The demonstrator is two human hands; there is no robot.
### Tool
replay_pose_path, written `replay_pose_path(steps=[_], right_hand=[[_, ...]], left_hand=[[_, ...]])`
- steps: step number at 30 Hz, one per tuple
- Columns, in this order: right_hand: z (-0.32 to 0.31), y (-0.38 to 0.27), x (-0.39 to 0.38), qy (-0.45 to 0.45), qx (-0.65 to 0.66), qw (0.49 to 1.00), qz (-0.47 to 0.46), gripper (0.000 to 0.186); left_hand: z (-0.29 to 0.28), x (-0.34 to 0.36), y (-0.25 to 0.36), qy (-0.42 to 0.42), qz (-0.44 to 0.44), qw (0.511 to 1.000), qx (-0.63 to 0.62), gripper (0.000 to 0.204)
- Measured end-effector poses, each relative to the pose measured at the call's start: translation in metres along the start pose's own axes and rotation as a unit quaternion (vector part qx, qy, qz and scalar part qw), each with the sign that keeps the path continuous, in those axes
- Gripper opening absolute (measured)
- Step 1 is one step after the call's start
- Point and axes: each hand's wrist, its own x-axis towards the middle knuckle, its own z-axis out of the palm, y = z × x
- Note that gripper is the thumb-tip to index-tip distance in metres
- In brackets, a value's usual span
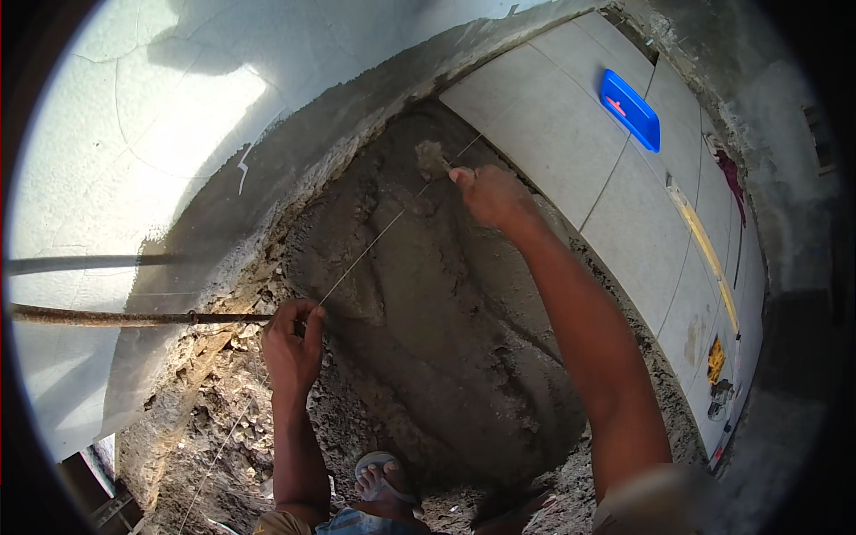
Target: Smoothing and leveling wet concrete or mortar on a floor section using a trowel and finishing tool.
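Note:
A thin string [374, 241] runs slantwise over a bed of wet grey mortar [428, 303]. My left hand [294, 343] is closed on this string at the bed's left side, thumb and fingers together. A rusty metal rod [134, 317] reaches from the left to the knuckles of that hand; whether the fingers also hold it I cannot tell. At the far end of the bed, my right hand [495, 196] grips a small trowel by its handle. The mortar-smeared trowel blade [430, 159] rests on or just above the mortar, beside the string.
Pale floor tiles [553, 116] border the mortar on the right, carrying a blue tray [644, 129], a yellow straightedge [700, 234] and a dark red cloth [731, 174]. A partly plastered wall [205, 196] stands left. Rubble [205, 401] lies near my sandalled foot [383, 477].

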Motion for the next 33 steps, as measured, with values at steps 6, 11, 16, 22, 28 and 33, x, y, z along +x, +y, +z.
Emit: replay_pose_path(steps=[6,11,16,22,28,33], right_hand=[[-0.021,0.002,-0.016,-0.097,0.056,0.989,0.092,0.067],[-0.021,0.032,-0.025,-0.059,0.021,0.993,0.103,0.068],[-0.02,0.058,-0.051,-0.037,0.085,0.993,0.066,0.062],[0.003,0.081,-0.103,-0.021,0.015,1.0,0.018,0.063],[0.002,0.058,-0.045,-0.002,0.139,0.99,0.03,0.063],[-0.021,0.021,0.009,-0.071,0.171,0.979,0.088,0.067]], left_hand=[[0.003,-0.004,-0.003,-0.005,-0.003,1.0,0.007,0.012],[0.004,-0.006,0.0,-0.008,0.007,1.0,0.0,0.012],[0.005,-0.007,-0.001,-0.006,0.027,1.0,0.002,0.012],[0.006,-0.008,-0.004,-0.005,0.028,1.0,0.005,0.012],[0.003,-0.005,-0.002,-0.001,0.024,1.0,0.004,0.012],[0.005,-0.006,-0.001,-0.005,0.013,1.0,0.015,0.013]])
